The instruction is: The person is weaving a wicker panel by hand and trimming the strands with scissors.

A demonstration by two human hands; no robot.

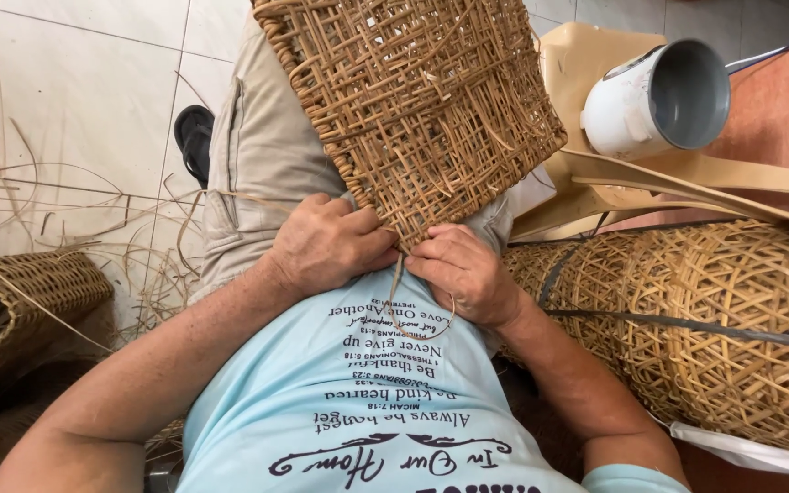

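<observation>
Head view: left hand (326, 245) and right hand (463, 274) are pinching a thin rattan strand (397, 274) at the flat tan woven rattan panel (417, 100)'s near corner, weaving; threading through comes next.

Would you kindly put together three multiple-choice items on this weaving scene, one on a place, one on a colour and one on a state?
1. Where does the woven panel rest?
A. on the person's lap
B. flat on the floor tiles
C. on the plastic chair

2. What colour is the person's shirt?
A. dark red
B. light blue
C. black

3. How do the left hand and right hand stand?
A. both hang free in the air
B. only one touches the panel
C. both grip the panel's near edge

Answers: 1 A, the panel leans on the beige-trousered thigh; 2 B, the fabric is pale blue with dark print; 3 C, both sets of fingers close on the edge, where a loose strand hangs.
</observation>
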